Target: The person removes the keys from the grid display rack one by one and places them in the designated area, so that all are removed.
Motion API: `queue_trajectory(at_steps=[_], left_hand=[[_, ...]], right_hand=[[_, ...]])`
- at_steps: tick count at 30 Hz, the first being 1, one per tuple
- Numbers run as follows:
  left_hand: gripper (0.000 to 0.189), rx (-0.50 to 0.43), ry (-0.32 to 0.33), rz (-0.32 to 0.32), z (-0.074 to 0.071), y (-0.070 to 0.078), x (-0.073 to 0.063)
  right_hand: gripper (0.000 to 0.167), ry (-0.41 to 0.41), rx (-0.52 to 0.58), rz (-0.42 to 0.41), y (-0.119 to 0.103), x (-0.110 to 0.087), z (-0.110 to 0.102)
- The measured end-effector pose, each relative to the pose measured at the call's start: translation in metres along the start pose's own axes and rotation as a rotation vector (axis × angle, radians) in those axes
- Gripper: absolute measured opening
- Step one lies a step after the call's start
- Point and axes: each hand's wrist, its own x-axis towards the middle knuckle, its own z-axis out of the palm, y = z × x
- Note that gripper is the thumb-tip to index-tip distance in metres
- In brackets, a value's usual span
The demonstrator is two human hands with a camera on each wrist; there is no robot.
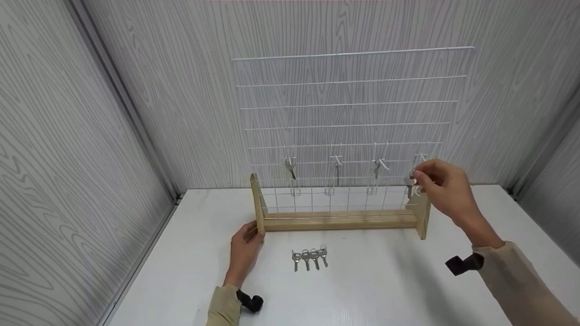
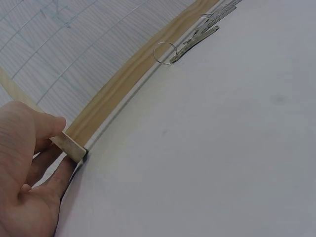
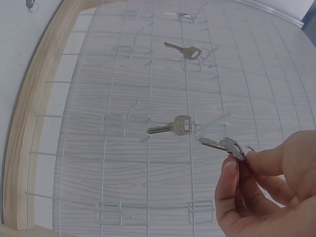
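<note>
My right hand (image 1: 446, 185) pinches a key (image 3: 224, 145) by its ring end, thumb against fingertips. It holds the key in front of the wire grid (image 1: 353, 104), just below the rightmost hook (image 1: 422, 157). Three other keys hang from hooks to the left, among them one key (image 1: 290, 166) on the leftmost hook and another key (image 3: 178, 125) close to the held one in the right wrist view. My left hand (image 1: 246, 244) grips the lower front corner of the wooden stand (image 1: 340, 223) at its left side panel, thumb and fingers on either side of the wood.
Several keys with rings (image 1: 310, 259) lie in a row on the white table (image 1: 362, 280), in front of the stand. A lower row of hooks (image 1: 295, 191) is fixed to the grid. Wood-grain panels (image 1: 181, 90) enclose the back and sides.
</note>
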Motion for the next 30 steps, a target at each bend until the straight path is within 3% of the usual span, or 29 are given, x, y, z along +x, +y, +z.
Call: queue_trajectory(at_steps=[14, 30], left_hand=[[0.043, -0.002, -0.003, 0.006, 0.001, -0.001, 0.002], [0.045, -0.019, -0.004, 0.012, 0.001, -0.003, 0.002]], right_hand=[[0.015, -0.066, -0.012, -0.042, -0.003, -0.003, 0.032], [0.007, -0.139, 0.126, -0.045, 0.005, -0.012, 0.077]])
